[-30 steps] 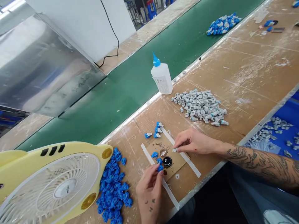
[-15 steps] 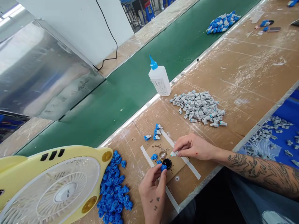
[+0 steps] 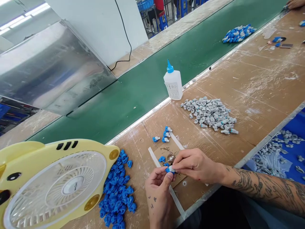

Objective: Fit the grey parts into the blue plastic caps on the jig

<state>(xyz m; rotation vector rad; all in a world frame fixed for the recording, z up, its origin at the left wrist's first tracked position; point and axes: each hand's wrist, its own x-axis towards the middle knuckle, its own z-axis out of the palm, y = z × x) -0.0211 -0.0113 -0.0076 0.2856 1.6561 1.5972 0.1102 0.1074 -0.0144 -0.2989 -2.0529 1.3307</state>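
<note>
Pinched in the fingers of my left hand [image 3: 159,187] is a small blue plastic piece [image 3: 167,170]. My right hand [image 3: 196,163] grips a small grey piece [image 3: 171,169] and presses it against the blue one, so the two touch. Just behind my fingertips lie a loose blue piece [image 3: 162,159] and a small shiny round dish [image 3: 171,158] on a taped-down cardboard square [image 3: 177,182]. Farther back, several joined blue-and-grey pieces [image 3: 166,136] rest on the table. The black round dish seen before is hidden by my hands.
A heap of grey pieces [image 3: 212,113] lies behind my right hand, and blue pieces [image 3: 118,190] are piled beside a yellow fan [image 3: 57,184]. A white bottle [image 3: 173,84] stands by the green belt [image 3: 143,89]. Another person's hand [image 3: 295,3] shows at top right.
My right hand has moved left and brought the grey piece against the blue piece in my left hand. The camera view has shifted slightly, and another person's hand has appeared at top right.
</note>
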